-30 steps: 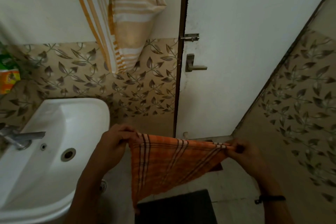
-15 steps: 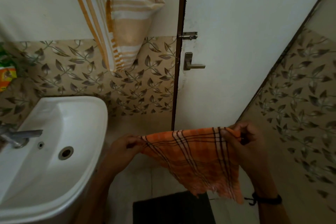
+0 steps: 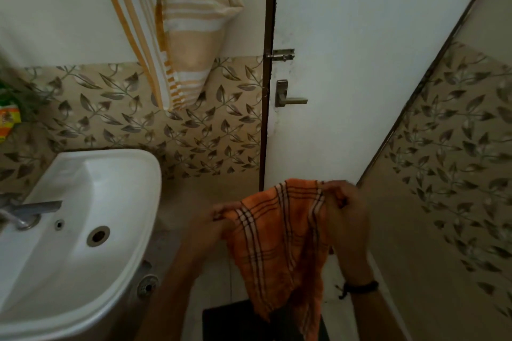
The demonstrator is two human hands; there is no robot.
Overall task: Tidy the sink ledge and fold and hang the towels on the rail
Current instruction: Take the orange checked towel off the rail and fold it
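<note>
Two-handed, pinching orange checked towel [image 3: 279,243] by its top edge: left hand [image 3: 210,227] on left corner, right hand [image 3: 346,210] on right, close together. Drooping right of white sink [image 3: 149,202], nearer than hung striped towel [image 3: 188,22].

Bathroom, dim light. White door [image 3: 374,63] w/ lever handle [image 3: 289,98]; leaf-pattern tiles [image 3: 194,135] lower down; dark mat [image 3: 230,322] on floor [image 3: 219,293].

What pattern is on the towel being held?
Orange towel with dark and white check stripes; head view.
</note>
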